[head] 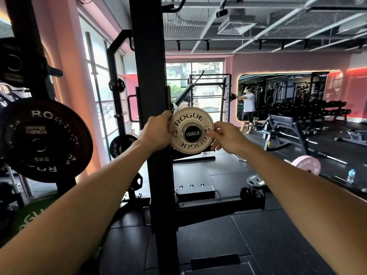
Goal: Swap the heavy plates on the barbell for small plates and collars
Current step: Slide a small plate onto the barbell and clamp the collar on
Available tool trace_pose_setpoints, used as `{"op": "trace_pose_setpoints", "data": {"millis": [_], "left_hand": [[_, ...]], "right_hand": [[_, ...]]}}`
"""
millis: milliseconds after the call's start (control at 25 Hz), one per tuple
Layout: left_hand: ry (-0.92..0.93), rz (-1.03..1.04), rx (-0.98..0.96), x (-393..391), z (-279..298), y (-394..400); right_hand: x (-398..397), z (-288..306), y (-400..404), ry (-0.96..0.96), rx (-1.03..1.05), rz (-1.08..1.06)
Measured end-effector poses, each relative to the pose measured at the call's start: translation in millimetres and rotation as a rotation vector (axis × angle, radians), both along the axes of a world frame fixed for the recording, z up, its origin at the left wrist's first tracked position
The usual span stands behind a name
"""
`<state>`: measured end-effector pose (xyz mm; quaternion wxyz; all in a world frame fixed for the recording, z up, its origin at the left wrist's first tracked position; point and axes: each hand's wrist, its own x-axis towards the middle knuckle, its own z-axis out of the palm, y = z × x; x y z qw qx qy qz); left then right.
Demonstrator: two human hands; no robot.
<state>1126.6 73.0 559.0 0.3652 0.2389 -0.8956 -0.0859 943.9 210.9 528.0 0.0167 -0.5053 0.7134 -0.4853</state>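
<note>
Black steel, the rack upright (pixel 151 96) fills the middle of my view, with a big black plate (pixel 47 139) stored at left. Smaller, the cream plate (pixel 191 130) sits on the barbell sleeve (pixel 192 133), whose end cap shows through its hole. My left hand (pixel 156 132) curls round its left rim; my right hand (pixel 224 137) pinches the right rim. I judge it best to keep the plate square to the sleeve and push both sides evenly so it slides home without binding.
</note>
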Motion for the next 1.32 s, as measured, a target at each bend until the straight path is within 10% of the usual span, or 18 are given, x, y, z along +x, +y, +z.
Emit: {"op": "trace_pose_setpoints", "data": {"millis": [1320], "left_hand": [[0.020,0.167,0.011,-214,1,-255]], "right_hand": [[-212,15,-264,0.103,0.062,0.047]]}}
